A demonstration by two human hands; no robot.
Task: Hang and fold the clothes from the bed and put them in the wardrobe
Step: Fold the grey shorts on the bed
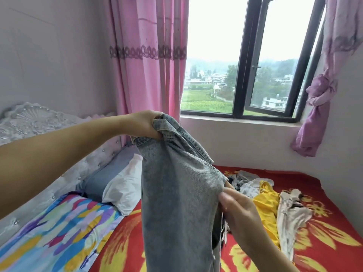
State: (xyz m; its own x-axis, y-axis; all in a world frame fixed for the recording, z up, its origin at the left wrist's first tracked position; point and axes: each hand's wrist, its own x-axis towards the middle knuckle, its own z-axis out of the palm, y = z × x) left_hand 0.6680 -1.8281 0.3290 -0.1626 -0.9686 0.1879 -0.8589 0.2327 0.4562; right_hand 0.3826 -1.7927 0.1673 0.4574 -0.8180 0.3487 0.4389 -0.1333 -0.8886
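Light blue jeans [176, 197] hang in the air above the bed, held up by both hands. My left hand [145, 124] grips the bunched waistband high up, arm stretched forward. Lower and to the right, my right hand [237, 211] pinches the jeans' edge, its fingers partly behind the denim. On the red flowered blanket [324, 228] lie more clothes: a yellow garment [265, 205], a cream-white garment [290, 214] and a patterned white piece [245, 183]. The wardrobe is out of view.
A colourful folded quilt [59, 228] and a white pillow [121, 189] lie at the bed's left, against a padded silver headboard [35, 122]. A window [251, 61] with a pink curtain [149, 55] stands behind the bed, and a knotted purple curtain [318, 107] hangs at the right.
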